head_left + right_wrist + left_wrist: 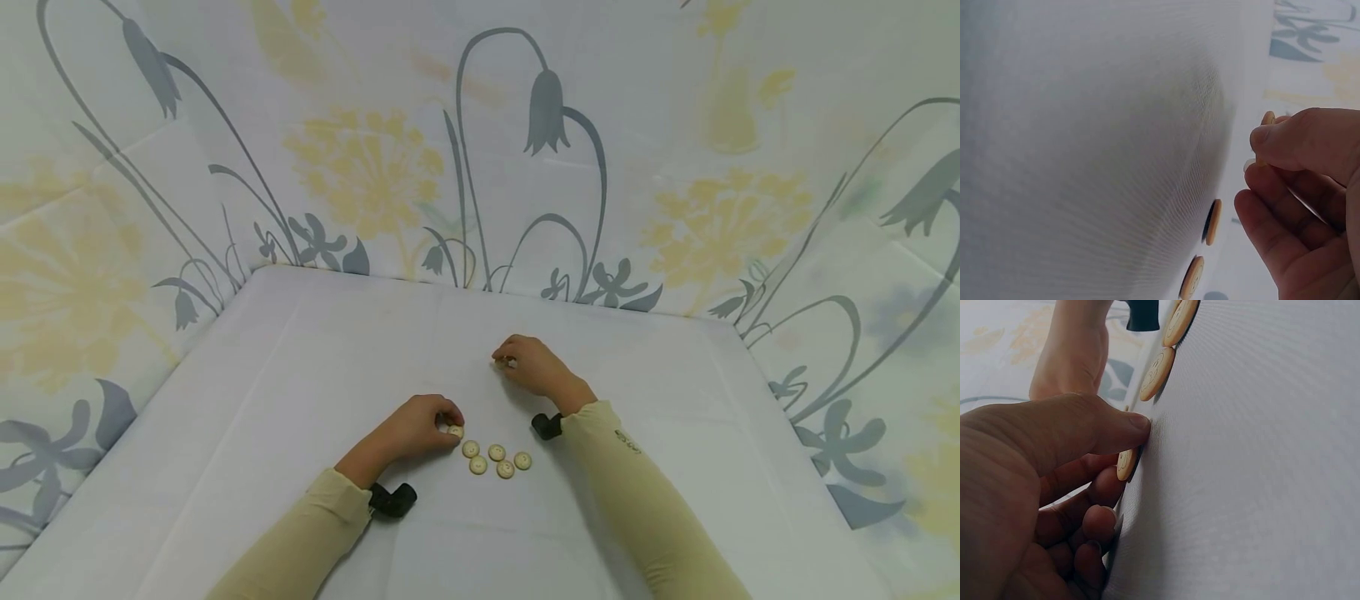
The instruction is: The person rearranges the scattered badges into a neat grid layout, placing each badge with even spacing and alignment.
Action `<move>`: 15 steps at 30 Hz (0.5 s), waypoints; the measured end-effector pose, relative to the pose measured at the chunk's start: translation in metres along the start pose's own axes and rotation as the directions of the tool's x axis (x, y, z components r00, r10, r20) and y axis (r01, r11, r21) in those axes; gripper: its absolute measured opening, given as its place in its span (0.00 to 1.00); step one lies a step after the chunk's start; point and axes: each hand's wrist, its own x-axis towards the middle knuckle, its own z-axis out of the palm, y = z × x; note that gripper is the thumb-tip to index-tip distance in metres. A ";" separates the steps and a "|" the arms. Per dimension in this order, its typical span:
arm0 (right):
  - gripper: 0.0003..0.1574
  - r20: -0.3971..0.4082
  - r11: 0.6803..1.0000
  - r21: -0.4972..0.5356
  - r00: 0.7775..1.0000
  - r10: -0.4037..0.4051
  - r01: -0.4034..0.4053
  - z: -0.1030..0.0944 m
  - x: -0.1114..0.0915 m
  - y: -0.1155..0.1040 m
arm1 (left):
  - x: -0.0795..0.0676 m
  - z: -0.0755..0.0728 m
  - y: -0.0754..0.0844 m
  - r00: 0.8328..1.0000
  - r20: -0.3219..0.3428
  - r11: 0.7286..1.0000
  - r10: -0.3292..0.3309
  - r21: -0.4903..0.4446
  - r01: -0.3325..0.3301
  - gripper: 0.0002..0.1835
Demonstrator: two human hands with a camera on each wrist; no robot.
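Observation:
Five-fingered grips show on both sides: my left hand (420,427) pinches a small round wooden disc (456,431) between thumb and fingers, close over the white tabletop. Dark line markings show on that disc (1125,464) in the left wrist view. Farther forward and to the right, my right hand (534,367) holds another pale wooden disc (502,363) between thumb and fingertips. In the right wrist view this disc (1267,119) stands edge-on, partly hidden by the thumb. Several matching discs (506,469) lie flat in a loose cluster beside the left hand.
A white cloth (300,350) covers the table. Floral fabric (510,167) rises behind it and along both sides. Black devices (393,501) sit at both wrists, below the beige sleeves (637,483).

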 end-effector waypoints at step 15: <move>0.16 0.014 1.000 -0.009 1.000 0.022 -0.022 -0.004 0.010 0.007 | 0.001 0.001 -0.002 1.000 -0.006 1.000 0.007 -0.001 -0.007 0.07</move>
